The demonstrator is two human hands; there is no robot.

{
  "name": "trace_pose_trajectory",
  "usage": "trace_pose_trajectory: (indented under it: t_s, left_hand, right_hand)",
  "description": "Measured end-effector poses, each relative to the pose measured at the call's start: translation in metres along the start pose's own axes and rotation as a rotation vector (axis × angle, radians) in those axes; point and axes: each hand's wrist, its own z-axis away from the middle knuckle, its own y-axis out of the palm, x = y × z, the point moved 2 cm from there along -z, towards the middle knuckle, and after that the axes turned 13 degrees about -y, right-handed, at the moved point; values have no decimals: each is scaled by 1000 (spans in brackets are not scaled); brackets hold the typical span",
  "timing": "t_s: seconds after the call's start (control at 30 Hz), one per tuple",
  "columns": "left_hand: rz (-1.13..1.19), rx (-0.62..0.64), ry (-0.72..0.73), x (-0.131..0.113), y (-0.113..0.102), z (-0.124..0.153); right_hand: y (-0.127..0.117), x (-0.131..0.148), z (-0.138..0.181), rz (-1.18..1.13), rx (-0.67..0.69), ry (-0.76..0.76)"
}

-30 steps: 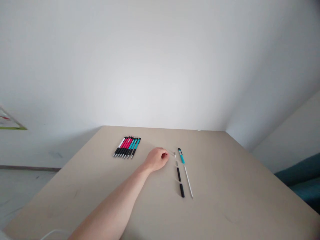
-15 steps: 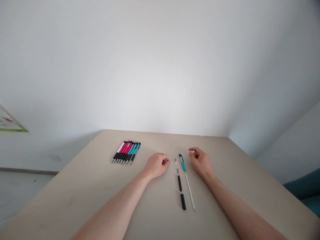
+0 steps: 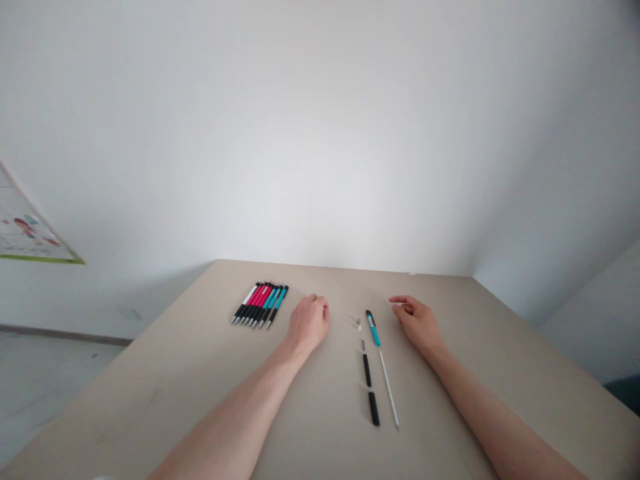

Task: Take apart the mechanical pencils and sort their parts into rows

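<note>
My left hand [image 3: 309, 321] rests on the table just right of a row of pens [image 3: 261, 305], knuckles up and fingers curled under; what they hold, if anything, is hidden. My right hand [image 3: 416, 323] lies to the right of a teal pen barrel with a black clip [image 3: 373, 329], thumb and index finger apart with nothing between them. Below the barrel is a thin white refill [image 3: 389, 390]. In a line to its left lie a small grey piece [image 3: 363, 345], a slim black tube [image 3: 367, 371] and a thicker black sleeve [image 3: 374, 409]. Tiny pale pieces [image 3: 359, 325] sit above them.
The beige table [image 3: 210, 400] meets a white wall [image 3: 320, 167] at its far edge. A poster with a green border [image 3: 40, 230] hangs on the wall at left. Something dark blue [image 3: 625, 393] shows at the right edge.
My left hand has moved left, away from the small parts and closer to the pen row, its knuckles turned up. My right hand is nearly still. The whole view has shifted slightly.
</note>
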Motion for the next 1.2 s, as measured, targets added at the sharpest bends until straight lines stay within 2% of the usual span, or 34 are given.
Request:
trace_pose_trajectory:
  t_s: [0.07,0.17,0.3,0.57,0.77,0.87,1.0,1.07,1.2]
  left_hand:
    - [-259,-167,-166,12,-15,-6]
    - [-481,-271,-331,29,-30,-12]
    - [-558,-234,-391,41,-33,-15]
    - [-577,-180,-432,48,-37,-16]
    - [-551,-158,-414,51,-40,-18]
    - [-483,-198,-326,44,-35,-20]
    - [-78,-239,-14,23,-22,-13]
    - [80,-180,122,11,-15,-6]
    - [158,74,371,-14,-10,12]
  right_hand:
    - [1,0,0,-9,13,-5]
    - [2,1,0,-18,22,-1]
    - [4,1,0,5,26,-11]
    - [3,6,1,-3,11,-36]
    - [3,9,3,-33,30,-54]
    - [5,12,6,-62,38,-75]
    - [10,27,14,-154,113,-160]
    - [11,40,20,-209,148,-207]
    - [15,61,31,-283,260,-281]
